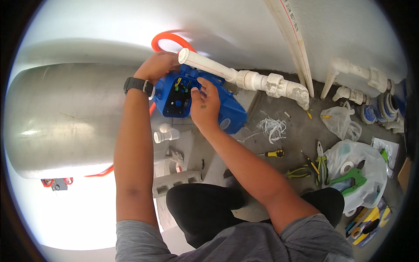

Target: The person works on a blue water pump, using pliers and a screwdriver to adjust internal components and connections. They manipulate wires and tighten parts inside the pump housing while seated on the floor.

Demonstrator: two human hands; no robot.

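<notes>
- Grey shirt (pixel 235 240): nearest, below.
- Blue housing (pixel 231 111): beside steel tank (pixel 65 122), its terminal box (pixel 176 97) uncovered.
- Left hand (pixel 158 64): at box's far edge; grip indeterminable.
- Right hand (pixel 206 104): fingers bent at box's right; grip indeterminable.
- Pale pipe (pixel 291 30): red stripe, dark printed lettering.

Pale wall (pixel 244 26) beyond a grey floor (pixel 303 131), white glare (pixel 78 214) at lower left.

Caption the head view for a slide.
Both hands at an open blue housing with exposed wires, beside a white pipe and silvery cylinder.
</notes>
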